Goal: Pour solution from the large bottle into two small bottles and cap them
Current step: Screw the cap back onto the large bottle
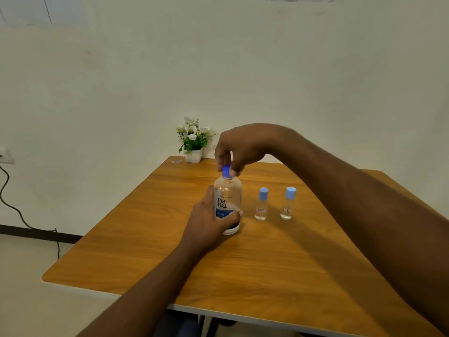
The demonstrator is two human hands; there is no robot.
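Observation:
The large clear bottle [228,195] with a blue and white label stands upright on the wooden table [267,263]. My left hand [210,221] wraps around its lower body. From above, my right hand [239,148] pinches its dark blue cap [226,171] with the fingertips. To the right stand two small clear bottles, one [261,206] nearer the large bottle and another [288,205] further right. Each carries a light blue cap and holds a little liquid at the bottom.
A small white pot of white flowers [193,142] sits at the table's far edge against the wall. A black cable [14,205] runs down the wall from a socket at the left. The table's near edge lies just below my forearms.

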